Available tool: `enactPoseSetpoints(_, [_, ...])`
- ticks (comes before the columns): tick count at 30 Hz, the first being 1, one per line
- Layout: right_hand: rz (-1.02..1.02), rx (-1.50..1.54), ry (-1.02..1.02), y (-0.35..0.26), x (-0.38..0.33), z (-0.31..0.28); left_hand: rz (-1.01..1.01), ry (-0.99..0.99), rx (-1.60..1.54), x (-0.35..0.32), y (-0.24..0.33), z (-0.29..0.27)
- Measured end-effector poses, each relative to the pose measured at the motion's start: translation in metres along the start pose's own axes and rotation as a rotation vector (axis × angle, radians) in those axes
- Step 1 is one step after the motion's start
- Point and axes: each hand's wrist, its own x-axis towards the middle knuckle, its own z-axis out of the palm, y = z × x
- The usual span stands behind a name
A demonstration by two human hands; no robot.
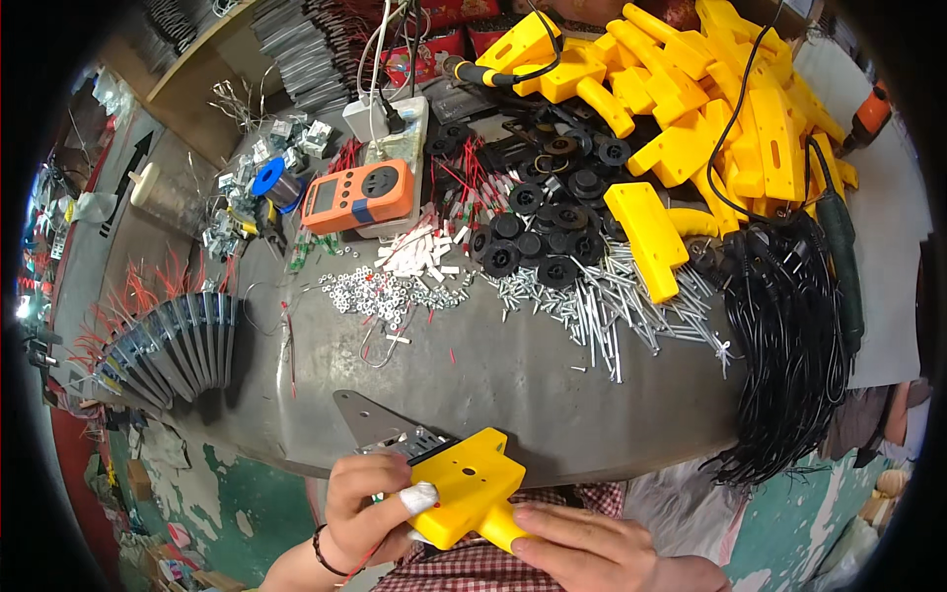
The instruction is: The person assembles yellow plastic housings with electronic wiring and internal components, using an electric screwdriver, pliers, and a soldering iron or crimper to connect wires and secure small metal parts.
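Close in front of me at the table's near edge, both hands hold a yellow plastic tool housing [462, 493] with a round hole in its face. My left hand [367, 501] closes round its left end; white tape wraps one digit. Fingers of my right hand [590, 549] are closed on the short handle at its lower right. From the housing's upper left side sticks a flat grey metal plate [367, 419], with a bright metal bracket at its base. A thin red wire hangs below my left wrist. The underside of the housing is hidden.
Yellow housings [681, 109] heap at the back right, above black cables [784, 345]. Loose screws [612, 306], black round knobs [552, 217], small white rings [370, 294] and an orange meter [357, 195] lie mid-table. Grey plates with red wires [178, 345] fan out left.
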Motion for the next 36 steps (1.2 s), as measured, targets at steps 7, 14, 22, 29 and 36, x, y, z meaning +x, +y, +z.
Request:
enactPoseSetpoints(7, [0.107,0.026,0.090,-0.008,0.001,0.006,-0.131,0.115,-0.047,0.016,0.012,-0.001])
enactPoseSetpoints(14, [0.831,0.362,0.052,0.054,0.008,-0.022,-0.423,-0.058,-0.178,0.057,-0.004,0.028])
enactPoseSetpoints(22, [-0.032,-0.347,0.043,0.065,0.033,0.001,-0.562,-0.168,-0.378,0.042,-0.041,0.045])
enactPoseSetpoints(29, [0.024,-0.312,0.000,0.082,0.051,0.032,-0.622,0.047,-0.459,0.026,-0.038,0.045])
enactPoseSetpoints(36, [0.050,-0.218,-0.125,0.078,0.063,0.025,-0.527,0.050,-0.406,0.021,-0.033,0.041])
